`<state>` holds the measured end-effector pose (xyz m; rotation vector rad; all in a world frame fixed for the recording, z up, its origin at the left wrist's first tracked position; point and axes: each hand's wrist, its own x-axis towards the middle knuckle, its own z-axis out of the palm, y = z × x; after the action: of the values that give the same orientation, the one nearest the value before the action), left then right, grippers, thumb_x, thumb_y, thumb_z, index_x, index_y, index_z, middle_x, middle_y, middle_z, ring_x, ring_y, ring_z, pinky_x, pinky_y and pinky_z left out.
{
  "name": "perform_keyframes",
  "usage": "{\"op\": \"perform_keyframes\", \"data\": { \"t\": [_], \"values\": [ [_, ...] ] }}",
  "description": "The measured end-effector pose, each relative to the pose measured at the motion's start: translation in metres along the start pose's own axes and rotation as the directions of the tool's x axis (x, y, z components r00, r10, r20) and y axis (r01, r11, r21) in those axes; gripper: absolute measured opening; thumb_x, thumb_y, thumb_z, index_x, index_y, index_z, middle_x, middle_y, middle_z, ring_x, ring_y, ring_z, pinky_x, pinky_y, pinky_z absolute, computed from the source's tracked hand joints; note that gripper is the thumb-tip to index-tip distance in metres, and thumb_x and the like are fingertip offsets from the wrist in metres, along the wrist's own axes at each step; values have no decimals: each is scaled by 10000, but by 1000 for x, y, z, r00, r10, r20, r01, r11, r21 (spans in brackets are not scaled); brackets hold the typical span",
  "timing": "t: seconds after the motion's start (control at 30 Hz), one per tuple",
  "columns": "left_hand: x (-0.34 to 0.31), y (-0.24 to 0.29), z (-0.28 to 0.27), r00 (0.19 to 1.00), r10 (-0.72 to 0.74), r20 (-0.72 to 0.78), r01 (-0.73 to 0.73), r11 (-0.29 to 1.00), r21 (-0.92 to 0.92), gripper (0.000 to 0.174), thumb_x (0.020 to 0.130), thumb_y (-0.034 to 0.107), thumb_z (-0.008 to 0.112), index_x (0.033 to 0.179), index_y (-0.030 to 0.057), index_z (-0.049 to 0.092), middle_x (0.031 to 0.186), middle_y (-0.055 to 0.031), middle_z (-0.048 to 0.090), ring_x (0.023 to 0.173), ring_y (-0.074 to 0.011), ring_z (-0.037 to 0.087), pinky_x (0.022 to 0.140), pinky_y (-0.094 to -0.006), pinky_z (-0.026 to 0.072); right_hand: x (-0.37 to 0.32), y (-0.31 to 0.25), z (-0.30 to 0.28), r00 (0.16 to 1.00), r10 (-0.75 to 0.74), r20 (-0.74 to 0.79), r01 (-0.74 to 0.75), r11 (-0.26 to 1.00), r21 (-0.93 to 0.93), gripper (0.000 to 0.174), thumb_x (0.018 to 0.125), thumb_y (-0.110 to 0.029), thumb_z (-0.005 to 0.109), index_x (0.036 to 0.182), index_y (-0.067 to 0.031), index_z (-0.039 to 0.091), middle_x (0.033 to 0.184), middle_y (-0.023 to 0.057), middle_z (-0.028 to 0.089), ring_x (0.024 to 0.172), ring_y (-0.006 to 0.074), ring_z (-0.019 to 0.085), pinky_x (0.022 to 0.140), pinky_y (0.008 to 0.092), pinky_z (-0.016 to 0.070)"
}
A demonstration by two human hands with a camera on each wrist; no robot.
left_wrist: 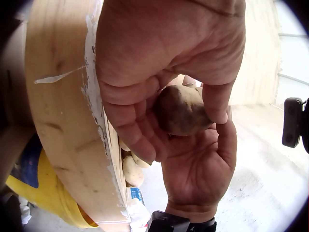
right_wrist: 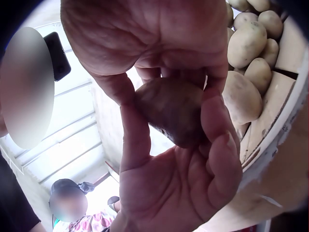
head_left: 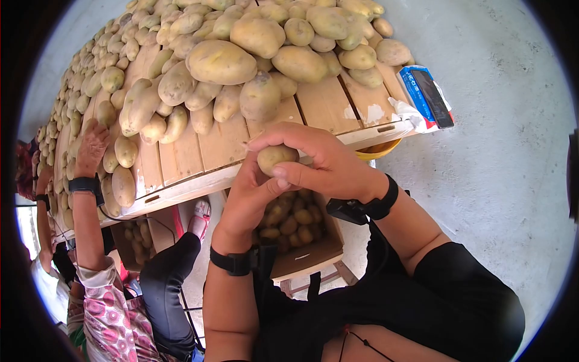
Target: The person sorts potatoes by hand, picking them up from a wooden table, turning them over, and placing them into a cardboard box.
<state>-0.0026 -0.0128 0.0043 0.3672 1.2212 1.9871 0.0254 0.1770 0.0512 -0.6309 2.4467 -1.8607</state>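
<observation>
Our fingers (head_left: 283,136) are curled on one potato (head_left: 277,160) from both sides: L hand (head_left: 248,196) cups it from the left w/ thumb pressed on, R hand (head_left: 329,164) wraps it from the far side & right, thumb across the near face. So both are clamped on it, w/ no gap we can see. We've got the potato up in the air by the near edge of the table (head_left: 214,145).

Main risk, we'd say: a slip. It's small, round & prob. dusty, so if one hand lets go before the other has it, it could roll out. Below & nearer is the box (head_left: 313,263) of potatoes; a drop might bruise it there, or miss & hit the floor.

Farther out, the pile (head_left: 220,62) is heaped loosely on the far side; a pull at a low one could start a slide. Left, an edge potato (head_left: 123,187) lies v. close to the near rim, so a nudge could send it over. Another person's hand (head_left: 93,145) is by it; reaching that way, we might bump.

Far right, a phone (head_left: 429,90) lies on a blue pack (head_left: 415,86) at the table's corner; a careless R elbow could knock it off.
</observation>
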Motion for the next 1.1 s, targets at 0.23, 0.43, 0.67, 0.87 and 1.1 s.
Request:
{"op": "perform_keyframes", "data": {
  "t": [0.23,0.43,0.67,0.87,1.1],
  "values": [
    [1,-2,1,999,39,-22,-39,999,-17,609,904,280,738,1372,39,430,1267,-82,580,1157,-211,606,970,-365,507,1,-2,1,1000,-20,-2,20,1000,5,355,946,-164,598,1265,-9,598,1210,115,627,1144,238,586,1010,343,434],
    [0,1,3,999,39,-11,-39,999,-13,587,904,277,738,1352,39,444,1237,-68,590,1141,-201,611,964,-354,508,1,4,6,995,-75,-60,75,997,7,343,925,-180,617,1235,-34,612,1135,128,641,1063,272,612,947,356,465],
    [0,2,0,1000,22,17,-21,998,-51,609,886,230,761,1360,21,440,1220,-63,592,1130,-183,600,959,-349,516,1,0,5,997,-47,-59,47,999,8,349,920,-183,625,1239,-43,613,1114,125,642,1040,268,612,931,357,467],
    [0,1,-1,1000,18,-3,-18,999,-40,605,878,199,771,1357,18,450,1204,-55,590,1115,-164,589,949,-333,512,2,4,7,991,-97,-96,95,995,-19,344,909,-191,635,1226,-59,620,1071,133,645,995,284,623,897,363,482],
    [0,-1,-4,999,35,9,-35,999,-25,591,878,189,770,1350,16,459,1200,-51,595,1109,-156,586,953,-319,490,1,3,9,990,-88,-106,87,996,-20,340,913,-193,633,1225,-58,623,1084,134,645,1000,283,626,896,361,486]
  ]
}}
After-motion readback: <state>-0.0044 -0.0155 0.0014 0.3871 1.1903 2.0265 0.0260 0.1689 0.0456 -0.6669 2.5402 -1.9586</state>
